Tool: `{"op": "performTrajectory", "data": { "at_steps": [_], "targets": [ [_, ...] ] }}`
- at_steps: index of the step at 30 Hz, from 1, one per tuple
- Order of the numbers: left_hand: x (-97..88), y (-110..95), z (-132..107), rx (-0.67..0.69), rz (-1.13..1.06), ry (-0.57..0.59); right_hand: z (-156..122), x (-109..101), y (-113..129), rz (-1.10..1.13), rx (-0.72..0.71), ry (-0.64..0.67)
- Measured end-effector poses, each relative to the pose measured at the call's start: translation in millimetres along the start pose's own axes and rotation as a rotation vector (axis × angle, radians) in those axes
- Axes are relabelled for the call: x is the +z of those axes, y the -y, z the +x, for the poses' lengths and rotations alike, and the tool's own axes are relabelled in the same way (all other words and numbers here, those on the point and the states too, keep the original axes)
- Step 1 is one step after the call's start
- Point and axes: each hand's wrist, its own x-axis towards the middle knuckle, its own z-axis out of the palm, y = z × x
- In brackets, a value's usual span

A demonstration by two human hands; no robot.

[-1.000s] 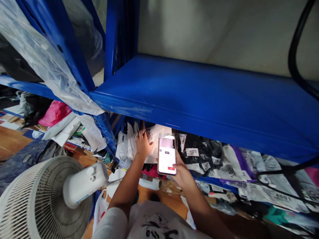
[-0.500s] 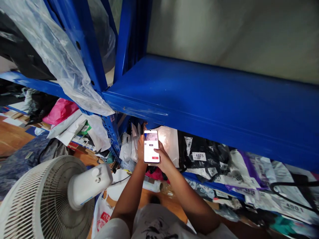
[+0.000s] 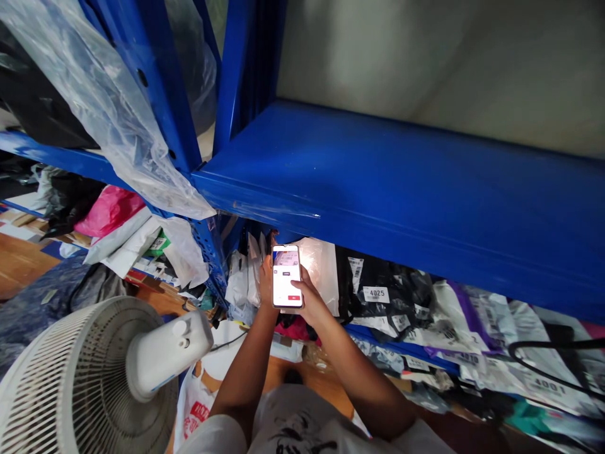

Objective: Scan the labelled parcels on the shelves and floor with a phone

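Upright in front of me is a smartphone (image 3: 286,287), its lit screen showing a camera picture at the top and a red button near the bottom. My left hand (image 3: 267,282) grips its left edge. Along the right edge, my right hand (image 3: 309,296) also holds it, the thumb resting over the screen. Just behind the phone stands a pale parcel bag (image 3: 322,271), brightly lit. White plastic parcels (image 3: 239,280) are packed left of my hands. To the right lies a black parcel (image 3: 399,290) with a 4025 label. Most fingers are hidden behind the phone.
A blue metal shelf (image 3: 378,183) spans above the parcels, with an upright post (image 3: 161,82) on the left, draped in clear plastic. A white fan (image 3: 94,378) stands close on my lower left. More labelled parcels (image 3: 543,384) fill the low shelves at right.
The view has shifted slightly, and the shelf and parcels sit a little further left. Both hands still hold the phone in nearly the same place.
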Motion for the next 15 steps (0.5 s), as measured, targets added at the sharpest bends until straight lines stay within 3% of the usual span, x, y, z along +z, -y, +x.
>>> {"op": "performTrajectory", "data": {
  "at_steps": [7,15],
  "targets": [
    [-2.0,-4.7,1.0,-0.058,0.080,0.079,1.0,-0.6,-1.3,0.037,-0.032,0.008],
    [-0.7,-2.8,-0.5,-0.111,0.075,0.076,1.0,-0.7,-0.7,0.038,-0.008,0.004]
  ]
}}
